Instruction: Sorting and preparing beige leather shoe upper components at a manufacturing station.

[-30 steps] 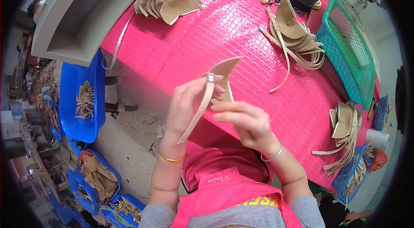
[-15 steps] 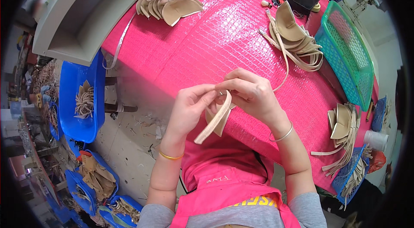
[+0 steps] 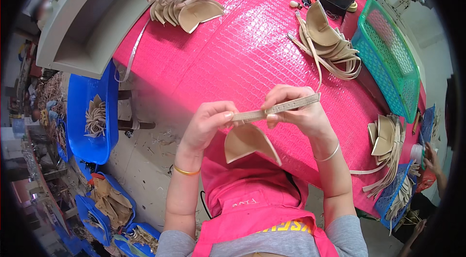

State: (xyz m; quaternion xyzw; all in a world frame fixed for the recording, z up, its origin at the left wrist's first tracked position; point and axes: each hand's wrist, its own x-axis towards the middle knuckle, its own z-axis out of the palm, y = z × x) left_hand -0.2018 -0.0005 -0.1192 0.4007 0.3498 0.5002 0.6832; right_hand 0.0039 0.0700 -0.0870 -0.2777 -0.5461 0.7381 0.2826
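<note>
We are pinching a thin tan strap (image 3: 277, 109) level above the pink table (image 3: 233, 53), left hand (image 3: 206, 123) and right hand (image 3: 296, 111) fingers clamped on it, its curved beige piece (image 3: 247, 143) dangling, probably light and floppy, best gripped near both ends.

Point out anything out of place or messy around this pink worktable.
Nothing looks damaged. One loose beige strap dangles over the pink table edge, and scraps litter the floor beside the blue bin.

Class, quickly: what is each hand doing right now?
Left hand: closed, pinching the beige strap.
Right hand: closed on the same strap.
</note>
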